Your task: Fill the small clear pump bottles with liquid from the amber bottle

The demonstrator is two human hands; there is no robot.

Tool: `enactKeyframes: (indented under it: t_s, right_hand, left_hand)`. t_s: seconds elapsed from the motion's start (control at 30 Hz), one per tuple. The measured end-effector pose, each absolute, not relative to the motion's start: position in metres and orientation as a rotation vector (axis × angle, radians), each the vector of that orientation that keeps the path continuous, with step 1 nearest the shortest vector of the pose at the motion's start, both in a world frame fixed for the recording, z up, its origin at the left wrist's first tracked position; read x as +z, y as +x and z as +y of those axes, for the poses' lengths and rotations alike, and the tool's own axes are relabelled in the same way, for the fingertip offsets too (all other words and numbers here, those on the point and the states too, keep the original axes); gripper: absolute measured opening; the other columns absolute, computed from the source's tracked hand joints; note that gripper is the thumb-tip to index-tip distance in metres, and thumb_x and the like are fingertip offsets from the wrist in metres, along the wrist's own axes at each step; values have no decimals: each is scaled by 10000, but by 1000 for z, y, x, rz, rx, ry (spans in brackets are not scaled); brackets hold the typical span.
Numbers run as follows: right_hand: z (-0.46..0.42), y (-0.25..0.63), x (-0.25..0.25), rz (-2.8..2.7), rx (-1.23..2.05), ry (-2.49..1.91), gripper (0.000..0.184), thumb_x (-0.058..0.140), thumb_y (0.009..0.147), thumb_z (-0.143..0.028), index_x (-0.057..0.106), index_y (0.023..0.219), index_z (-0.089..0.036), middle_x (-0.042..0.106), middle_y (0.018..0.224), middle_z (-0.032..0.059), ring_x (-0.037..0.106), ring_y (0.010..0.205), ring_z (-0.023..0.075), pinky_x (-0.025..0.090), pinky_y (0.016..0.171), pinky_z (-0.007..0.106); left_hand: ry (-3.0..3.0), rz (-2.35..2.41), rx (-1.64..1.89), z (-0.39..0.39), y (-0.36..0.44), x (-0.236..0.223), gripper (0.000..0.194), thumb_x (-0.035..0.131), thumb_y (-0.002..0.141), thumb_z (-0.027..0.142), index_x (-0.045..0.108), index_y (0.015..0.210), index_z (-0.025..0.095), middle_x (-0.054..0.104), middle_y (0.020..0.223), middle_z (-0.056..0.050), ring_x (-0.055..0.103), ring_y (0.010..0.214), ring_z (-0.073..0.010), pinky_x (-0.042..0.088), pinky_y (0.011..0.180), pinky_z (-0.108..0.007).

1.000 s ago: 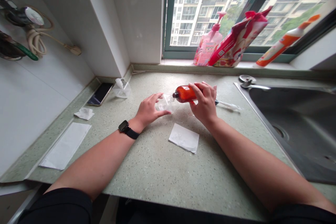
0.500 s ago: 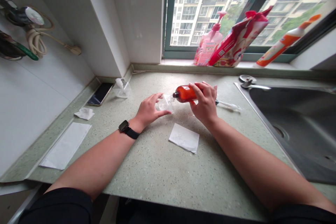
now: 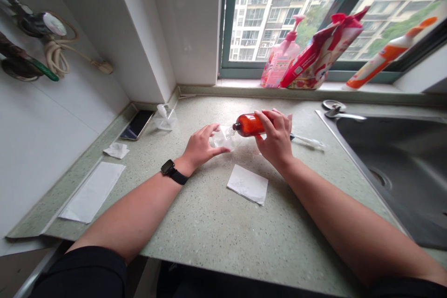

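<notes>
In the head view, my right hand [image 3: 275, 137] is wrapped round an amber bottle [image 3: 250, 125], tipped nearly flat with its uncapped dark neck pointing left. Clear liquid seems to run from the neck into a clear plastic cup [image 3: 222, 138]. My left hand [image 3: 206, 144] grips that cup from the left, thumb in front and fingers behind. Just below lies a folded white paper towel [image 3: 247, 184] on the counter. A clear-and-white pump head [image 3: 309, 142] with a black collar lies right of my right hand, partly hidden by it.
On the left stand another clear container [image 3: 165, 118] with white tissue in it, a phone [image 3: 137, 125], a crumpled tissue [image 3: 116, 150] and a folded paper sheet [image 3: 91, 193]. The sink [image 3: 379, 126] borders the right. A pink pump bottle [image 3: 279, 63] and other packages line the windowsill.
The whole view has shifted slightly, so everything appears a little further right. Both hands keep the same hold, and the bottle stays tipped over the cup.
</notes>
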State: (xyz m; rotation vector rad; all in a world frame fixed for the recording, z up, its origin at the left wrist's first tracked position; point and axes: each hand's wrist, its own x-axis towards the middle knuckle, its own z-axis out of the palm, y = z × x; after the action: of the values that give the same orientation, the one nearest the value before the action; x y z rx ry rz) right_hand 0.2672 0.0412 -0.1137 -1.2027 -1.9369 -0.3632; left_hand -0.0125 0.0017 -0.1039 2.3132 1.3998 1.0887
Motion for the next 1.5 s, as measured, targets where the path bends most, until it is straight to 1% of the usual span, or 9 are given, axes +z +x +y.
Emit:
enactKeyframes:
  t_s: [0.17, 0.33, 0.5, 0.77, 1.03, 1.23, 1.37, 1.5]
  right_hand:
    - [42, 268, -114, -1940, -373, -1205, 869, 656, 857, -73, 460, 1619, -442, 615, 1461, 89, 510, 1490, 412, 255, 1293, 806]
    - [42, 268, -114, -1931, -379, -1187, 843, 652, 860, -72, 478, 1603, -431, 613, 1457, 91, 515, 1481, 408, 253, 1293, 804]
    - [42, 267, -114, -1928, -365, -1209, 858, 659, 859, -84, 471, 1612, -451, 613, 1465, 84, 506, 1490, 408, 246, 1296, 804]
    - [42, 267, -114, -1932, -388, -1190, 804, 659, 854, -68, 522, 1579, -387, 620, 1472, 96, 510, 1486, 397, 242, 1302, 800]
    - [42, 267, -113, -1931, -369, -1199, 827, 671, 847, -70, 509, 1589, -399, 613, 1480, 90, 496, 1492, 393, 219, 1315, 784]
    - [42, 267, -114, -1925, -407, -1185, 815, 667, 849, -65, 513, 1578, -396, 620, 1466, 92, 512, 1478, 392, 237, 1305, 790]
    - [42, 267, -114, -1927, -425, -1168, 817, 669, 845, -62, 512, 1580, -382, 618, 1466, 94, 506, 1484, 389, 227, 1315, 778]
    - [42, 267, -114, -1933, -410, -1201, 844, 670, 840, -78, 491, 1599, -401, 608, 1487, 89, 487, 1504, 395, 232, 1312, 776]
  left_hand:
    - [2311, 1407, 1080, 3, -13, -105, 923, 720, 822, 898, 604, 1439, 223, 770, 1326, -133, 812, 1089, -301, 696, 930, -470]
    - [2300, 1400, 1070, 3, -12, -105, 944, 712, 814, 907, 598, 1450, 219, 766, 1339, -138, 810, 1108, -305, 697, 929, -470]
    - [2298, 1387, 1077, 2, -12, -104, 986, 711, 774, 929, 601, 1437, 208, 773, 1318, -143, 800, 1136, -323, 690, 966, -503]
    - [2301, 1378, 1082, 2, -13, -105, 971, 704, 795, 922, 593, 1446, 210, 772, 1310, -137, 791, 1158, -326, 693, 961, -502]
    - [2281, 1409, 1040, 2, -13, -105, 961, 707, 802, 922, 575, 1445, 221, 766, 1320, -130, 793, 1141, -321, 694, 946, -503]
    - [2281, 1396, 1047, 3, -13, -106, 933, 730, 805, 906, 577, 1422, 222, 766, 1308, -133, 792, 1139, -323, 695, 929, -496]
    - [2280, 1377, 1054, 3, -12, -105, 935, 723, 807, 909, 576, 1417, 217, 764, 1313, -140, 789, 1143, -326, 694, 932, -503]
    - [2283, 1374, 1050, 3, -12, -105, 932, 721, 815, 904, 575, 1421, 212, 763, 1312, -143, 789, 1143, -329, 694, 926, -504]
